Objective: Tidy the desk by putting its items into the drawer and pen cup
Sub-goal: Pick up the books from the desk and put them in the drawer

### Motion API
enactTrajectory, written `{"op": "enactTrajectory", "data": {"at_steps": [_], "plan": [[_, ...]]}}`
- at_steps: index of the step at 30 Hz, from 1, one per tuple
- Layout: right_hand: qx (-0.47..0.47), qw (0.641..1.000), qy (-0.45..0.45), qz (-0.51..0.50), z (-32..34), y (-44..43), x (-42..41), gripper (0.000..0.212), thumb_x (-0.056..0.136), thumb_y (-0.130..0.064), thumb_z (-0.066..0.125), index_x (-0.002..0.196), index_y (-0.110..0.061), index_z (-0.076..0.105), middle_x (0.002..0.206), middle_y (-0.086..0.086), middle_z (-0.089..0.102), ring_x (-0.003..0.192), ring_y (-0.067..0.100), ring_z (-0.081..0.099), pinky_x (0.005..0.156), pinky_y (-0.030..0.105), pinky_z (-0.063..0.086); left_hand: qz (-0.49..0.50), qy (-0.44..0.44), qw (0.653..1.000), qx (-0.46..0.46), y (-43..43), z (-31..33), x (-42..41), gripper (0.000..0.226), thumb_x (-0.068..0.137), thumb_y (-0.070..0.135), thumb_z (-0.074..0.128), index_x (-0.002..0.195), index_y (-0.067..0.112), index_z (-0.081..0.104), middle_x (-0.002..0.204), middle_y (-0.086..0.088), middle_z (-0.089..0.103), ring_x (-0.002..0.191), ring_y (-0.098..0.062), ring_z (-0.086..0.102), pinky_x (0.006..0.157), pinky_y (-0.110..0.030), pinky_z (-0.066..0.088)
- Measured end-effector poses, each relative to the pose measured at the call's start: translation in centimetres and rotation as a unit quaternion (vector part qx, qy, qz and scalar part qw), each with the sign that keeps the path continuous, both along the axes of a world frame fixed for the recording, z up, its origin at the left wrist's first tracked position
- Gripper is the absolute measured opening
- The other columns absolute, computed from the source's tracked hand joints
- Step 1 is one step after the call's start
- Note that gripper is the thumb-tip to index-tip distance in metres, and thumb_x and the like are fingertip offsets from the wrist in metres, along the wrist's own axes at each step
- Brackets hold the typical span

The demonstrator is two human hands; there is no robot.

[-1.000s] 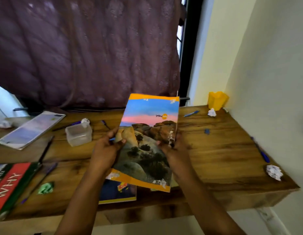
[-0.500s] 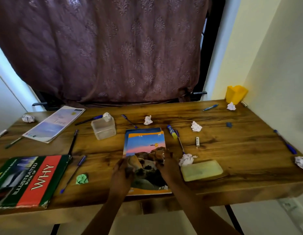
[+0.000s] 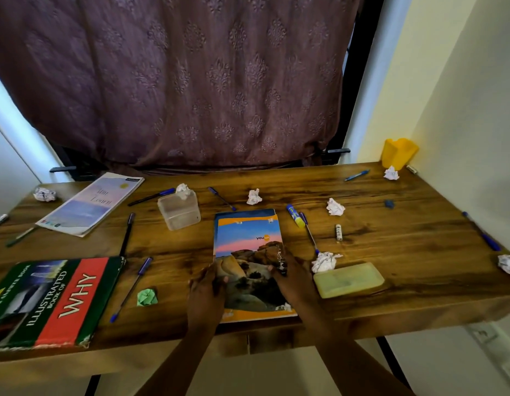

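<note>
A notebook with a landscape cover (image 3: 249,252) lies flat near the desk's front edge, stacked on a blue notebook (image 3: 242,213) whose far edge shows. My left hand (image 3: 208,290) grips its left edge with the thumb on the cover. My right hand (image 3: 293,277) grips the right edge the same way. A yellow pen cup (image 3: 399,152) stands in the far right corner. Several blue pens lie scattered, one (image 3: 132,288) left of my hands and one (image 3: 309,234) to the right. I cannot make out a drawer.
On the wooden desk (image 3: 405,252): a big "WHY" book (image 3: 56,301) front left, a pale booklet (image 3: 91,202) back left, a clear plastic box (image 3: 179,212), a glue stick (image 3: 295,220), a yellowish case (image 3: 348,280), a green paper ball (image 3: 146,297) and several white paper balls. A wall bounds the right side.
The landscape notebook was held up tilted a second ago; both hands lowered it flat onto the blue notebook. The camera view pulled back and shows more of the desk.
</note>
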State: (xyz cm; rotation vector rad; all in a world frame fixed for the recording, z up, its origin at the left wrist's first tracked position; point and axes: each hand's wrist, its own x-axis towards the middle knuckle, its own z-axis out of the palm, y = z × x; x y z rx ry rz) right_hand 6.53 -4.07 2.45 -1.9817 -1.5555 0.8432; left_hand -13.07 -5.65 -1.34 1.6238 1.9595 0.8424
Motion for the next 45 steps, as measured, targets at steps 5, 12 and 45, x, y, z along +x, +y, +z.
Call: {"op": "enactTrajectory", "data": {"at_steps": [5,12,45], "plan": [[-0.012,1.000,-0.012,0.025,0.7,0.4,0.1,0.058,0.092,-0.042,0.055,0.144,-0.030,0.033,0.145,0.010,0.038,0.135,0.032,0.029,0.108,0.035,0.032,0.026,-0.013,1.000,-0.003,-0.4,0.4,0.4,0.055,0.096,0.036,0.048,0.146,0.023,0.032,0.146,-0.009,0.041,0.136,-0.032,0.031,0.112,-0.045,0.028],[-0.018,0.996,-0.073,0.044,0.3,1.4,0.4,0.058,0.097,-0.036,0.047,0.148,-0.021,0.025,0.151,0.002,0.034,0.136,0.032,0.025,0.111,0.038,0.026,0.022,0.030,0.999,-0.010,0.4,-0.3,1.4,0.051,0.096,0.040,0.047,0.143,0.026,0.037,0.146,-0.006,0.042,0.139,-0.029,0.028,0.116,-0.047,0.020],[0.079,0.914,-0.249,0.311,4.3,5.0,-5.6,0.054,0.097,-0.039,0.041,0.147,-0.023,0.026,0.156,0.000,0.022,0.143,0.020,0.019,0.116,0.037,0.019,-0.097,-0.082,0.991,-0.041,3.3,6.4,-5.7,0.035,0.089,0.037,0.056,0.122,0.027,0.059,0.131,0.000,0.058,0.119,-0.017,0.055,0.103,-0.032,0.042]]}}
